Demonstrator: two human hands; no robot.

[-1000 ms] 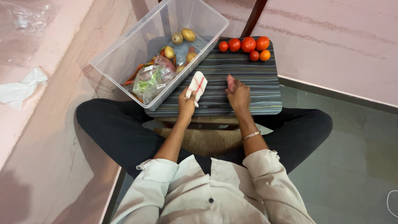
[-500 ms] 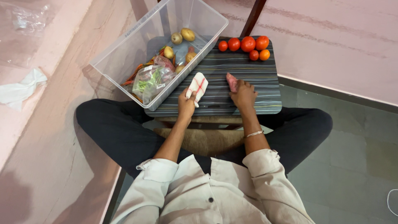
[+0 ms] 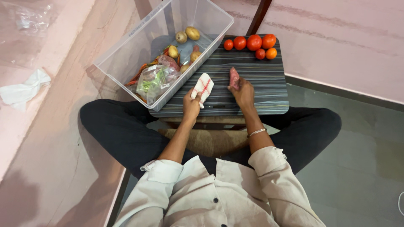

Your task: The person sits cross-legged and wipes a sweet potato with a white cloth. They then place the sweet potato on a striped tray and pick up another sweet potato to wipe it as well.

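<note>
My left hand (image 3: 191, 105) grips a folded white cloth with red stripes (image 3: 203, 86) over the striped dark lap table (image 3: 261, 80). My right hand (image 3: 243, 92) holds a reddish sweet potato (image 3: 234, 77) upright just above the table top, a short way right of the cloth. Both hands are at the near half of the table.
A clear plastic bin (image 3: 126, 50) sits tilted on the table's left side, holding potatoes (image 3: 187, 35), carrots and a bag of greens (image 3: 153, 80). Several tomatoes (image 3: 252, 42) lie at the table's far edge. A crumpled white cloth (image 3: 21, 90) lies on the pink ledge at left.
My right hand has turned the sweet potato from lying sideways to more upright and drawn it slightly toward the cloth. My left hand with the cloth stays nearly still.
</note>
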